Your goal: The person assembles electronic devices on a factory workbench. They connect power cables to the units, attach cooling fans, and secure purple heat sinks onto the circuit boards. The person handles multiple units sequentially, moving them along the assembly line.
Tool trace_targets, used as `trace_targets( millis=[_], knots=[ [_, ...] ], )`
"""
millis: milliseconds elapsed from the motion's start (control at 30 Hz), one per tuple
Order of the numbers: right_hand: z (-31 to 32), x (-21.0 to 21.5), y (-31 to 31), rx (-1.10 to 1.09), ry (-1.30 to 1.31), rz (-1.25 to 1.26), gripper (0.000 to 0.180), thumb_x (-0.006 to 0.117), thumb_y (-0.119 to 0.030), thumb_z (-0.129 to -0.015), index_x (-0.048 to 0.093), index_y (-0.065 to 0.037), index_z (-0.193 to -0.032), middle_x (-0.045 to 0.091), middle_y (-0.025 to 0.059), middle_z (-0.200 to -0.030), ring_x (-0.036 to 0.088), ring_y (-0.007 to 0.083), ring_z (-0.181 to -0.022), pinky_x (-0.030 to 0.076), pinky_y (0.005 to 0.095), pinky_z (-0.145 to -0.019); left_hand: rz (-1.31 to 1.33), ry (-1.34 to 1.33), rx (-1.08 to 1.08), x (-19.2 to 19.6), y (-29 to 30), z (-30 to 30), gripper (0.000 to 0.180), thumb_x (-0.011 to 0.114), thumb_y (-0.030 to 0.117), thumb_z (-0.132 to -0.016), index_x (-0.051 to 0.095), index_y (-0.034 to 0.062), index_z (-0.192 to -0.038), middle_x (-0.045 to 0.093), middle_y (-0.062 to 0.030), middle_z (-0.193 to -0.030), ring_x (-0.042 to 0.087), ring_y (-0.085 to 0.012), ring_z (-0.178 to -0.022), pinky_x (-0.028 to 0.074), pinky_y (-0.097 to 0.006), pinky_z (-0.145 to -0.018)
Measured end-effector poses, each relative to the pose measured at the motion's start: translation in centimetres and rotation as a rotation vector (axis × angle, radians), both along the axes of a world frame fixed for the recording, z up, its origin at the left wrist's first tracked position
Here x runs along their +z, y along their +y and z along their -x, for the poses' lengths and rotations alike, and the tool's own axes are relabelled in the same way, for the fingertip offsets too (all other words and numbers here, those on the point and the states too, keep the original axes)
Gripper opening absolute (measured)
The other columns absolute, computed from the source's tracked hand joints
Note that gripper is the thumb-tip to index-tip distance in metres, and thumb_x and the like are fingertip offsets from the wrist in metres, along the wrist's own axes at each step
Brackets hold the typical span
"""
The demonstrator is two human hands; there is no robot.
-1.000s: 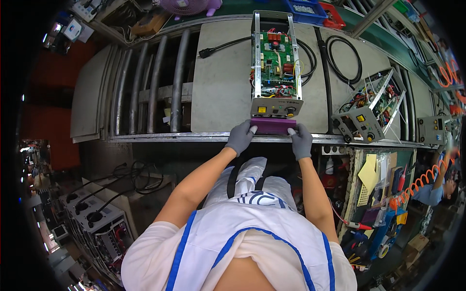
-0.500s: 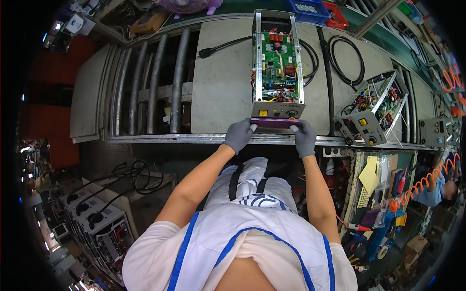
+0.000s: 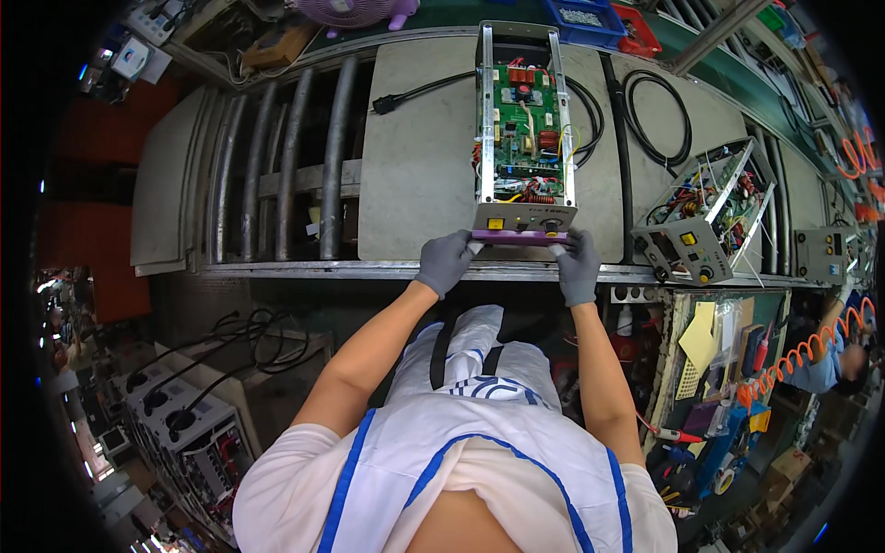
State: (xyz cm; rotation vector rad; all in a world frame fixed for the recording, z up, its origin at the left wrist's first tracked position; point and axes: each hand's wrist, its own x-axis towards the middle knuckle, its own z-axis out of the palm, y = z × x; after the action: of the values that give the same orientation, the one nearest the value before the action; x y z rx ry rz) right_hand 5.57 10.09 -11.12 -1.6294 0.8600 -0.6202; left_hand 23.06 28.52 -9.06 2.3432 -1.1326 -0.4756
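Observation:
An uncovered electronic unit stands on the grey board, its green circuit board and wiring showing between two metal rails. Its front panel carries a yellow switch and a dark knob. Along that panel's lower edge runs a purple strip-like piece. My left hand, in a grey glove, grips the strip's left end with the thumb on top. At the right end, my gloved right hand grips it in the same way. The fingers underneath are partly hidden.
A second uncovered unit sits tilted to the right, near a coiled black cable. Metal rollers lie to the left. Blue and red bins stand behind. Several units with cables are at lower left; a co-worker is far right.
Both hands stay at the ends of the purple strip. The strip looks slightly lower and turned, with a paler upper face showing. The view has shifted slightly.

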Motion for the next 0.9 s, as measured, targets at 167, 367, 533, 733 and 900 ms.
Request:
trace_targets(
  millis=[167,367,533,733,900],
  knots=[
    [0.4,0.7,-1.1,0.157,0.238,0.278,0.038,0.067,-0.009,-0.082,0.057,-0.001,-0.117,0.061,0.0067,-0.097,0.061,0.0154,-0.087,0.049,0.0275,-0.077,0.182,-0.058,0.06,0.3,-0.5,-0.1,0.037,0.056,0.039,-0.088,0.054,0.0084,-0.109,0.064,-0.0188,-0.093,0.062,-0.0376,-0.078,0.049,-0.046,-0.065],
    [0.4,-0.7,-2.5,0.297,-0.107,-0.004,0.045,0.071,-0.03,-0.082,0.058,0.002,-0.11,0.057,0.0069,-0.092,0.055,0.0162,-0.09,0.044,0.0295,-0.084,0.309,0.233,-0.035,-3.1,-0.5,-0.8,0.055,0.051,0.052,-0.089,0.046,0.0044,-0.116,0.059,-0.0231,-0.1,0.057,-0.0447,-0.09,0.048,-0.049,-0.073],
    [-0.1,-0.4,-2.0,0.266,0.117,0.289,0.031,0.069,-0.022,-0.081,0.06,0.003,-0.098,0.06,0.0185,-0.091,0.06,0.0289,-0.086,0.047,0.0368,-0.078,0.32,0.003,0.086,-5.7,0.4,0.1,0.058,0.051,0.054,-0.088,0.051,0.0018,-0.112,0.061,-0.0223,-0.097,0.06,-0.0418,-0.085,0.049,-0.047,-0.072],
    [-6.3,10.1,-0.9,0.235,-0.213,0.099,0.041,0.053,-0.03,-0.092,0.048,0.0,-0.119,0.061,0.0127,-0.102,0.059,0.0194,-0.093,0.048,0.0339,-0.078,0.589,-0.261,0.221,6.8,-4.3,-4.7,0.049,0.042,0.048,-0.093,0.05,0.0011,-0.107,0.062,-0.0206,-0.077,0.06,-0.0406,-0.064,0.046,-0.05,-0.056],
    [-12.5,14.4,-3.1,-0.114,0.016,0.407,0.043,0.051,-0.036,-0.094,0.05,0.001,-0.116,0.063,0.023,-0.097,0.062,0.0363,-0.089,0.047,0.0414,-0.077,0.431,-0.327,0.289,11.0,-8.7,-8.3,0.043,0.043,0.047,-0.094,0.048,0.0049,-0.095,0.057,-0.0193,-0.059,0.055,-0.0406,-0.05,0.041,-0.051,-0.047]
  ],
)
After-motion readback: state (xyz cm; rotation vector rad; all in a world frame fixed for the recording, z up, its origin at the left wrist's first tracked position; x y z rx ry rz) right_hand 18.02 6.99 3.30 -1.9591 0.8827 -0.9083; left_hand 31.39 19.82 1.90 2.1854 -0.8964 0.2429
